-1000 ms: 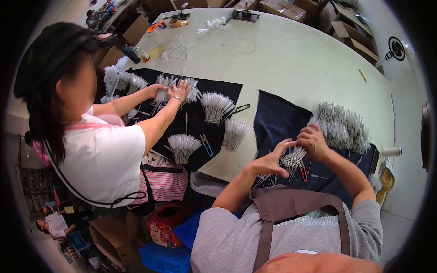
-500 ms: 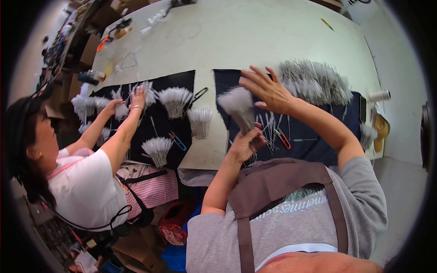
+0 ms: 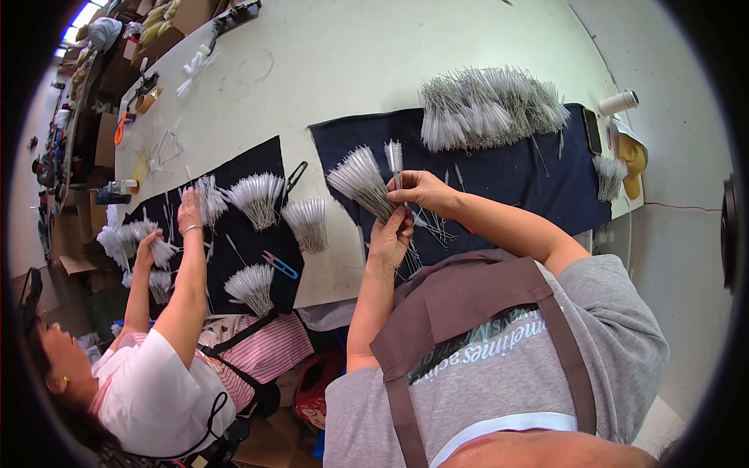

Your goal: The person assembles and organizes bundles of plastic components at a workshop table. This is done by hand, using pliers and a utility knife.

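Note:
My left hand (image 3: 388,240) is closed around the wire stems of a bundle of thin white-bristled tube brushes (image 3: 360,176), their heads fanned out up and to the left. Just right of the bundle, my right hand (image 3: 424,192) pinches the stems of a few upright brushes (image 3: 394,156); their exact number is hard to make out. Both hands are close together above the dark cloth (image 3: 335,136). Under my right forearm several loose brushes (image 3: 437,228) lie on that cloth, partly hidden.
A large heap of brushes (image 3: 493,109) lies at the cloth's far side, near a phone (image 3: 592,131) and a white roll (image 3: 619,103). On my left a co-worker's hands (image 3: 189,210) handle brushes over another dark cloth. Brush bundles (image 3: 306,225) and blue thread snips (image 3: 281,265) lie between us.
My right hand, spread open beside the bundle before, now pinches a few brushes. The left hand still grips the bundle. The whole view has shifted, and the co-worker's hands have moved apart.

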